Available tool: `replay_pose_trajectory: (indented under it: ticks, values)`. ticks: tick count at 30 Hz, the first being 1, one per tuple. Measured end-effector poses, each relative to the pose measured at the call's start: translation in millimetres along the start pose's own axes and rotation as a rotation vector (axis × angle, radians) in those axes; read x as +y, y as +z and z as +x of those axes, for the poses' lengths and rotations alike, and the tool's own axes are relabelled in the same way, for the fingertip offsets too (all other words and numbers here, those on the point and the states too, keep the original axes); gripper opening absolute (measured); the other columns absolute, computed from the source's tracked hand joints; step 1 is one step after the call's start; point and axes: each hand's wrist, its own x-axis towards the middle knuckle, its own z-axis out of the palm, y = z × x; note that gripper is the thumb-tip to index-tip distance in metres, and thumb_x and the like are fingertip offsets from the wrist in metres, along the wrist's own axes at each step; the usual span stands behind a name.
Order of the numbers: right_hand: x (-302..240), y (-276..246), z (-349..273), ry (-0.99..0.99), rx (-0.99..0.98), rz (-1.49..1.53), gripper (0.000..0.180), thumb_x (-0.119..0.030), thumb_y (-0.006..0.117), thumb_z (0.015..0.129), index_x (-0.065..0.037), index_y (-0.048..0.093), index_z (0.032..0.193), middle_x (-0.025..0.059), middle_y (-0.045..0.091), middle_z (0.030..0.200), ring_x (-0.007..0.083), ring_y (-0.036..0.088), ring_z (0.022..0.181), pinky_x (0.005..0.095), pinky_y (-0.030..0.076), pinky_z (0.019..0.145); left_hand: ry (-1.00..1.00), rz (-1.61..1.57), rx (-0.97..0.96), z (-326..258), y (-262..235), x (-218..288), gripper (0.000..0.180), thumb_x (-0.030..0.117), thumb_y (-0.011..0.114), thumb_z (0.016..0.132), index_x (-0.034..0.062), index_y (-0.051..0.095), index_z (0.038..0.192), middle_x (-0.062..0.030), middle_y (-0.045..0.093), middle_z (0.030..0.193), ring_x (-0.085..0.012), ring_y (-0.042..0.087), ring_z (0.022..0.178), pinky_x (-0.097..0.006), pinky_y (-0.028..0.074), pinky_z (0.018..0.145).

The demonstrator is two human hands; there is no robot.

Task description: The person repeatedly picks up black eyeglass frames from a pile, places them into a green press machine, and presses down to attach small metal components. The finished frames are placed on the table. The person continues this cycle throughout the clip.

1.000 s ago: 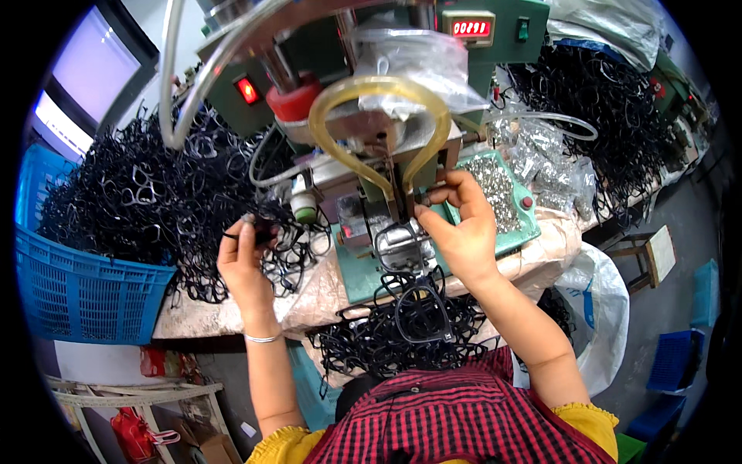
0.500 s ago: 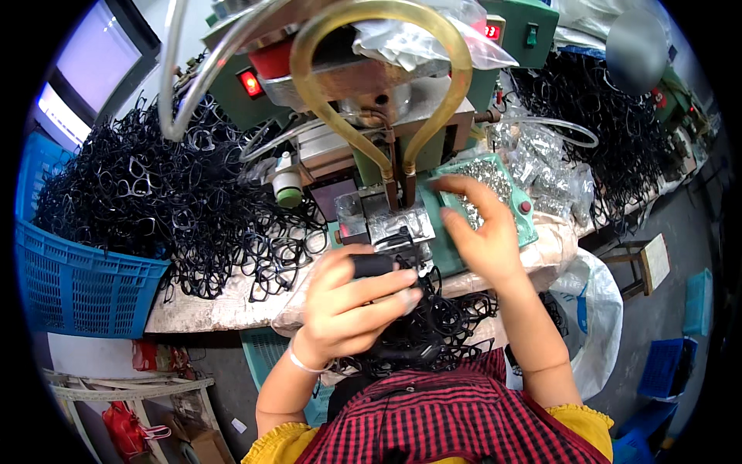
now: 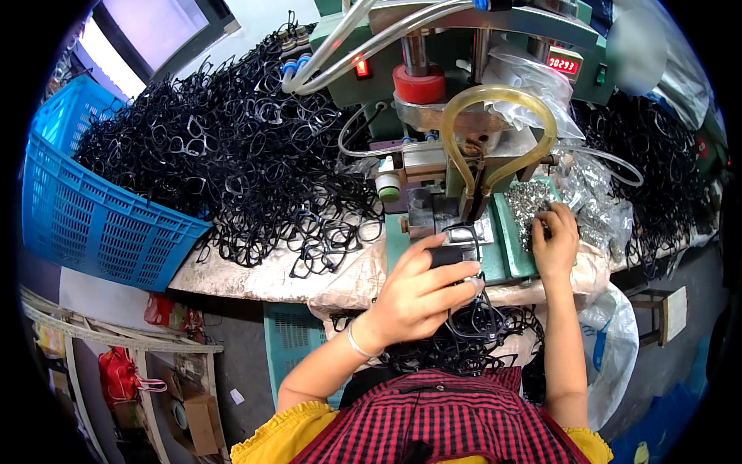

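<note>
A black eyeglass frame [image 3: 478, 246], its long axis unclear, is gripped by the left hand [image 3: 421, 292] at a metal plate [image 3: 486, 231], while the right hand [image 3: 556, 238] is curled over small metal parts [image 3: 525, 199] farther right, any pinch hidden.

1 red bag [image 3: 116, 377] is near a cardboard box [image 3: 204, 425]; 1 stool [image 3: 676, 315], perhaps wooden, stands far right.
</note>
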Motion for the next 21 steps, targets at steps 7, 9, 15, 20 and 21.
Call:
replay_pose_trajectory:
  ticks: [7,9,15,20,21]
  values:
    - [54,-19,-47,0.670,0.292,0.815,0.023,-0.005,0.057,0.095,0.000,0.064,0.116,0.0090,0.070,0.104,0.0174,0.065,0.097,0.0298,0.051,0.087,-0.532,0.413,0.637,-51,-63,-26,0.022,0.009,0.057,0.100,0.0000,0.067,0.117,-0.0117,0.068,0.118,-0.0249,0.063,0.107,-0.036,0.049,0.095]
    - [11,10,-25,0.646,0.247,0.835,0.023,-0.012,0.062,0.093,-0.003,0.067,0.114,0.0104,0.071,0.101,0.0198,0.066,0.095,0.0341,0.052,0.087,-0.685,0.458,0.585,-57,-99,-42,0.022,0.010,0.058,0.100,0.0020,0.068,0.118,-0.0126,0.069,0.115,-0.0220,0.064,0.104,-0.034,0.050,0.093]
    - [-44,34,12,0.415,0.206,0.838,0.018,-0.013,0.066,0.088,-0.006,0.070,0.104,0.0140,0.071,0.089,0.0257,0.067,0.085,0.0401,0.052,0.079,-0.492,1.060,-0.190,-92,-88,-114,0.025,0.012,0.061,0.093,0.0019,0.071,0.114,-0.0199,0.067,0.111,-0.0319,0.063,0.101,-0.041,0.050,0.088]
    - [-29,6,-3,0.242,0.245,0.661,0.014,-0.009,0.068,0.082,-0.005,0.069,0.096,0.0123,0.069,0.092,0.0290,0.065,0.089,0.0397,0.051,0.079,-0.505,1.030,-0.346,-99,-73,-132,0.027,0.011,0.063,0.086,0.0033,0.074,0.109,-0.0246,0.064,0.105,-0.0402,0.061,0.097,-0.048,0.049,0.082]
    - [-23,0,-12,0.185,0.256,0.575,0.015,-0.010,0.069,0.082,-0.005,0.069,0.096,0.0112,0.068,0.093,0.0293,0.064,0.092,0.0399,0.050,0.081,-0.489,0.984,-0.296,-89,-71,-117,0.027,0.010,0.063,0.085,0.0032,0.074,0.109,-0.0239,0.064,0.106,-0.0398,0.061,0.097,-0.048,0.049,0.083]
